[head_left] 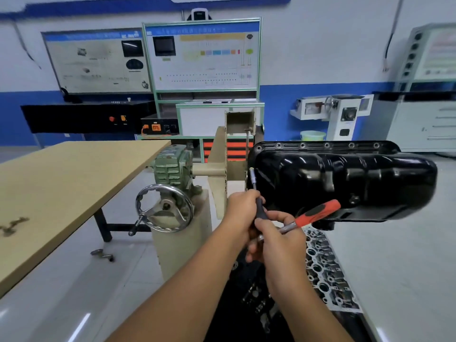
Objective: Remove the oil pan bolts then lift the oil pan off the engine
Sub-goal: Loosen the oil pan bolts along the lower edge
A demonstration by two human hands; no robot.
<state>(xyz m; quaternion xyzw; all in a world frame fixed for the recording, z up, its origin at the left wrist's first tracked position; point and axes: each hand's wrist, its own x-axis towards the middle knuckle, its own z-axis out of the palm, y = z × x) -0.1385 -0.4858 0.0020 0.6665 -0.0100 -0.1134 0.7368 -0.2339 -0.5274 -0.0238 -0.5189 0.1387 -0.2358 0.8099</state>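
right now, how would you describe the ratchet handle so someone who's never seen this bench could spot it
Find the big glossy black oil pan on the engine stand at the right. Just below its near left corner, the right hand holds a chrome shaft that runs up and to the right into the ratchet handle. Its bright orange-red grip with a black inset is the only such colour among the black and grey parts there.

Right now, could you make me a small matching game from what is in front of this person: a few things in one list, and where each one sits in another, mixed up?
Things:
1. glossy black metal oil pan
2. orange-handled ratchet wrench
3. chrome round handwheel
4. tan wooden tabletop

Places:
A. on the front of the beige stand, below the green gearbox
B. far left of the view
C. on top of the engine, right of centre
D. held in the right hand, just under the pan

Pairs: 1-C, 2-D, 3-A, 4-B
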